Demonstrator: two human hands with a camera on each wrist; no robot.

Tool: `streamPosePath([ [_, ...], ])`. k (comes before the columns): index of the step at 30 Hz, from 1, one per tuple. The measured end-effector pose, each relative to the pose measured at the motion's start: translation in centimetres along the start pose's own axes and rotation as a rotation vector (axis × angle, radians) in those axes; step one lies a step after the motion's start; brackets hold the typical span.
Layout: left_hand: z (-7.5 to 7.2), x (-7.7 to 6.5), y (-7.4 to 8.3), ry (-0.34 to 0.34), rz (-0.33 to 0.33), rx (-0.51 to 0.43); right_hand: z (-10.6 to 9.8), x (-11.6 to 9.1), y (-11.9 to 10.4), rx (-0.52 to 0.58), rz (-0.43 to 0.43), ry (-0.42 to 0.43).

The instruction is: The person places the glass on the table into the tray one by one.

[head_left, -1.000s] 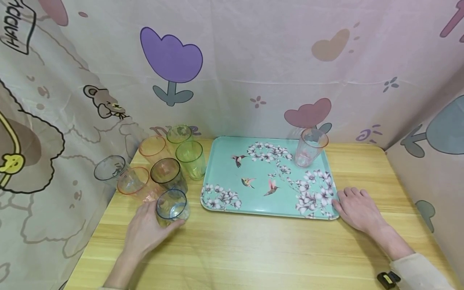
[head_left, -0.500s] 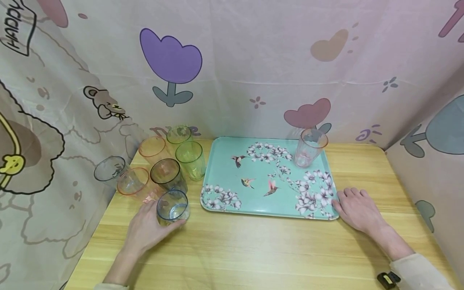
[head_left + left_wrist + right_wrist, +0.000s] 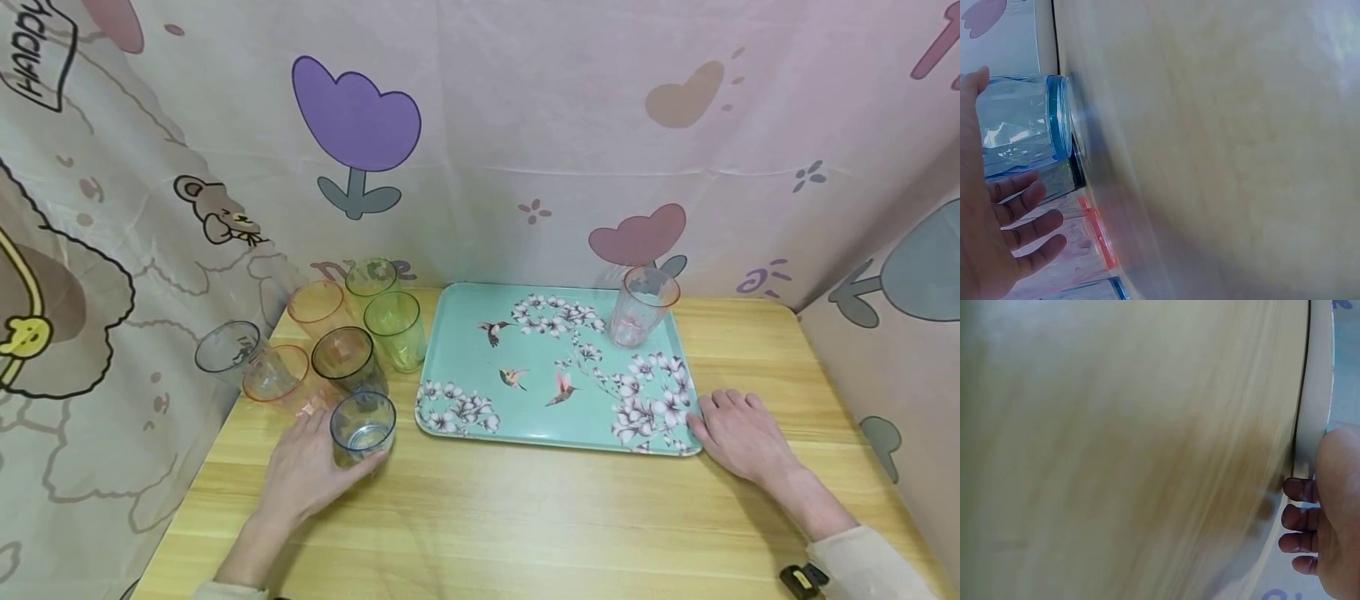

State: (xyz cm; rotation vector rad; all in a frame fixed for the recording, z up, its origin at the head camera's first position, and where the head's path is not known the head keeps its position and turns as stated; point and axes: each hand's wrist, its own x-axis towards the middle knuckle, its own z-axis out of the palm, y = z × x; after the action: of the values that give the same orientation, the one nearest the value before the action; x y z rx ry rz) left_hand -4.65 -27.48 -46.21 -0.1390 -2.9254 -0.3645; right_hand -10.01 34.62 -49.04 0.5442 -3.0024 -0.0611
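My left hand (image 3: 306, 468) holds a clear blue drinking glass (image 3: 363, 423) between thumb and fingers at the front left of the table. In the left wrist view this upright glass (image 3: 1019, 125) has its thick base close to the tabletop, thumb on one side and index finger on the other. Right behind it stands a dark brown glass (image 3: 347, 358). My right hand (image 3: 742, 429) lies on the table with relaxed fingers, its thumb at the near right corner of the mint-green tray (image 3: 465, 333). A pink glass (image 3: 637, 312) stands upright on the tray's far right part.
Left of the tray cluster several more glasses: two green ones, among them the nearer green glass (image 3: 397, 329), two orange-pink ones, such as the front pink glass (image 3: 276, 375), and a blue-grey glass (image 3: 228, 348) at the table's left edge. A patterned cloth (image 3: 480, 125) hangs behind.
The blue glass has shifted slightly to the right along with my left hand. My right hand, the tray and the other glasses stay in place.
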Motion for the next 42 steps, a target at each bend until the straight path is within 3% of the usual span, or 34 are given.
streamPosePath([
  [10, -0.4, 0.0, 0.8, -0.025, 0.027, 0.073, -0.1, 0.0, -0.1, 0.010, 0.004, -0.009],
  [23, -0.2, 0.1, 1.9, 0.066, 0.181, 0.141, 0.0, 0.0, -0.1, 0.007, 0.009, -0.003],
  [30, -0.4, 0.5, 3.0, 0.106, 0.239, 0.117, 0.0, 0.0, -0.1, 0.002, -0.002, 0.006],
  [42, -0.5, 1.6, 4.7, 0.123, 0.347, 0.148, 0.0, 0.0, -0.1, -0.009, -0.012, 0.010],
])
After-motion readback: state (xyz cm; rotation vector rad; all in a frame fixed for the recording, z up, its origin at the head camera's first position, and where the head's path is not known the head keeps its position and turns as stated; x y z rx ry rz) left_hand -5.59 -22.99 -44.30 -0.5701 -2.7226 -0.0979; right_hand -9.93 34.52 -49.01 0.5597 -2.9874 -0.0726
